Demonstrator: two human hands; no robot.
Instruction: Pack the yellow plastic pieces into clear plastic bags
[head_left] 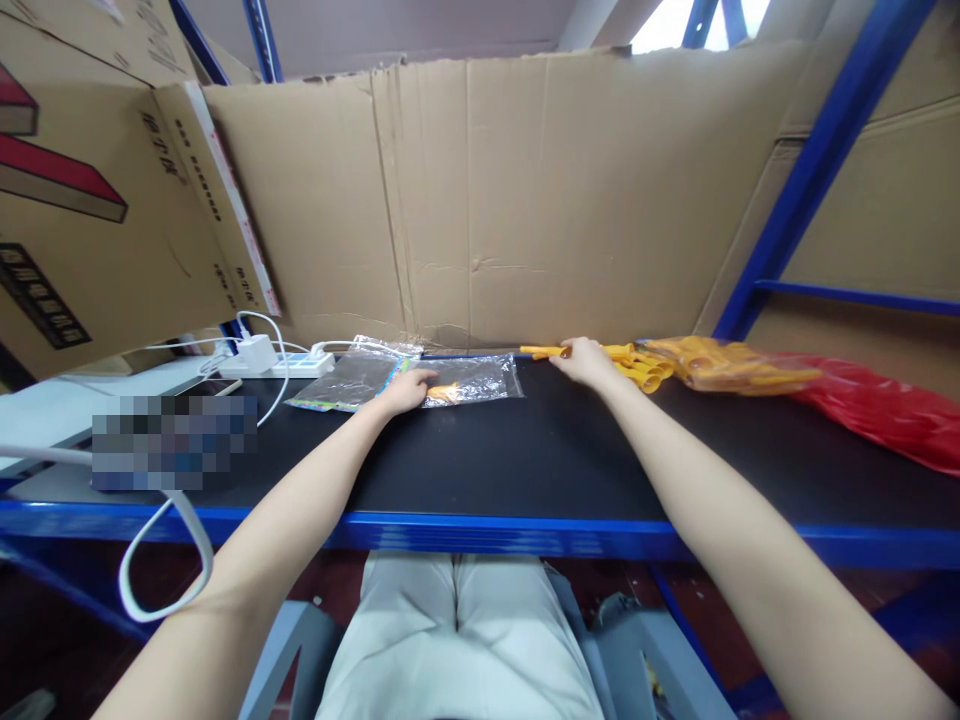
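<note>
My left hand (409, 390) rests on a clear plastic bag (487, 380) lying on the dark tabletop, its finger and thumb apart. Inside this bag, just right of the fingertips, a small orange-yellow piece (444, 393) shows. Farther right, my right hand (585, 362) is closed around a yellow tube (536, 352), whose end sticks out to the left. Beside that hand lies a loose pile of yellow tubes (649, 372). The undersides of my right fingers are hidden.
A clear bag of yellow tubes (720, 365) and a red plastic bag (877, 400) lie at the right. More clear bags (349, 375) lie at left, near a white power strip (300, 364) and phone (217, 387). A white cable (199, 550) loops over the blue table edge (495, 530). Cardboard (562, 200) stands behind.
</note>
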